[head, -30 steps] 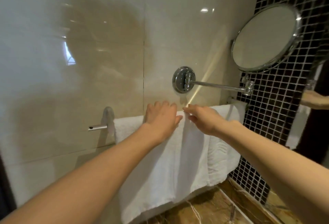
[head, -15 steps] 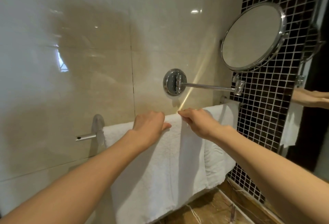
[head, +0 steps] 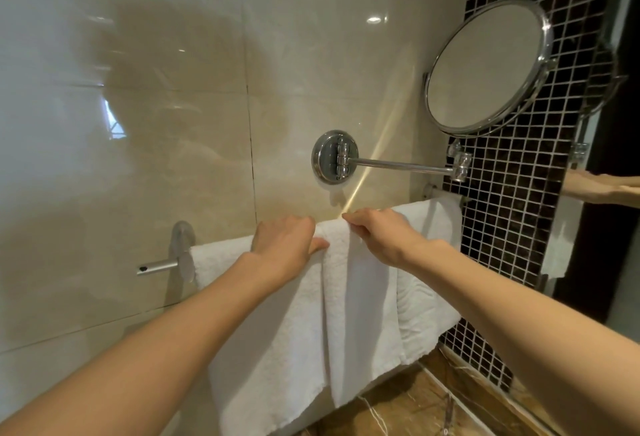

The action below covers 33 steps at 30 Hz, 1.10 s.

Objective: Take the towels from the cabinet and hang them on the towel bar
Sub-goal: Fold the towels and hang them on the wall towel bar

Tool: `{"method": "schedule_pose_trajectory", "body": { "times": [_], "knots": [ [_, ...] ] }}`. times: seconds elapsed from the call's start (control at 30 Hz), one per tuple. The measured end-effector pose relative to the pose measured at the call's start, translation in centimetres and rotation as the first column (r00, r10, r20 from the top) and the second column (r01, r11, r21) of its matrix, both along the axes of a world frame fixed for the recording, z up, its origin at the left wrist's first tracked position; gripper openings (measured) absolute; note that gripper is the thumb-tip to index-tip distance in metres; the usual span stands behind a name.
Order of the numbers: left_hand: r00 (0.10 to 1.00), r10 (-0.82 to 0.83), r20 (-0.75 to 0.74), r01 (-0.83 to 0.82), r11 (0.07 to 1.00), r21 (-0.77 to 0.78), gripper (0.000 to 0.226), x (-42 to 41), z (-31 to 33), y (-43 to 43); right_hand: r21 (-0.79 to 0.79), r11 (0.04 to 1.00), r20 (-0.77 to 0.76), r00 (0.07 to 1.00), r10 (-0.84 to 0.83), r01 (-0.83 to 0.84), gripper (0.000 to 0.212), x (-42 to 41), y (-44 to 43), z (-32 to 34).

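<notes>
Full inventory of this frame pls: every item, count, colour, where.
towels: at least two, white, draped side by side over the towel bar
towel bar: one, chrome, low on the wall, left end bare
wall tiles: several, glossy beige, behind the bar
round mirror: one, chrome-rimmed, upper right
swing arm: one, chrome, above the towels
mosaic tiles: one strip, black, right of the bar
left hand: fingers curled over the towels' top
right hand: pinches the top fold beside it

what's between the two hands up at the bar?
Head view: only a narrow strip of white towel, draped over the towel bar, separates the left hand from the right hand.
</notes>
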<state>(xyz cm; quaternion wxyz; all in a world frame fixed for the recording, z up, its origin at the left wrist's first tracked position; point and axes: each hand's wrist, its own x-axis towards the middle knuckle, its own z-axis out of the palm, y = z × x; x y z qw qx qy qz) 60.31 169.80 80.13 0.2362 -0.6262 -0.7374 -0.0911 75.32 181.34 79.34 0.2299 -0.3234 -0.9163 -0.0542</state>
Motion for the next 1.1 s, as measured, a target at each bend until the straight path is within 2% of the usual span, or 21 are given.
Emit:
{"method": "schedule_pose_trajectory", "body": {
  "times": [0.17,0.33,0.43,0.5,0.6,0.7,0.77,0.9,1.1],
  "knots": [
    [1.0,-0.01,0.028,0.011,1.0,-0.025,0.047,0.2,0.2,0.3,0.019,1.0,0.0,1.0,-0.008,0.008,0.026,-0.1,-0.5,0.2],
    [0.999,0.001,0.054,0.002,0.998,-0.069,0.039,0.8,0.7,1.1,-0.02,1.0,-0.005,1.0,0.021,-0.021,0.021,0.0,-0.7,0.2],
    [0.999,-0.006,0.054,0.01,0.998,-0.062,0.031,0.6,0.8,1.2,-0.06,0.996,-0.09,0.994,0.055,-0.061,0.03,1.6,-0.4,0.6],
    [0.999,-0.003,0.043,0.006,0.998,-0.063,0.028,0.6,0.9,1.4,-0.082,0.997,-0.114,0.993,-0.02,0.011,0.039,3.6,0.8,1.1],
    [0.999,-0.025,0.037,0.027,0.998,-0.049,0.026,1.4,1.2,2.2,-0.116,0.981,-0.034,0.986,-0.162,0.157,0.051,6.6,2.9,1.3],
    [0.997,-0.071,0.018,0.072,0.997,-0.038,0.037,2.6,1.6,3.9,-0.132,0.966,0.026,0.975,-0.222,0.223,0.06,8.1,4.5,1.0],
    [0.994,-0.109,-0.012,0.108,0.994,-0.034,0.041,3.5,1.7,5.5,-0.135,0.967,0.033,0.976,-0.214,0.217,0.062,8.4,5.1,0.8],
    [0.978,-0.203,-0.039,0.2,0.978,-0.06,0.032,5.4,1.6,8.3,-0.112,0.975,0.026,0.982,-0.189,0.191,0.056,8.4,5.7,0.7],
    [0.97,-0.241,-0.032,0.239,0.97,-0.052,0.037,8.1,1.6,11.7,-0.066,0.984,0.107,0.982,-0.158,0.165,0.062,8.7,7.6,0.7]
  ]
}}
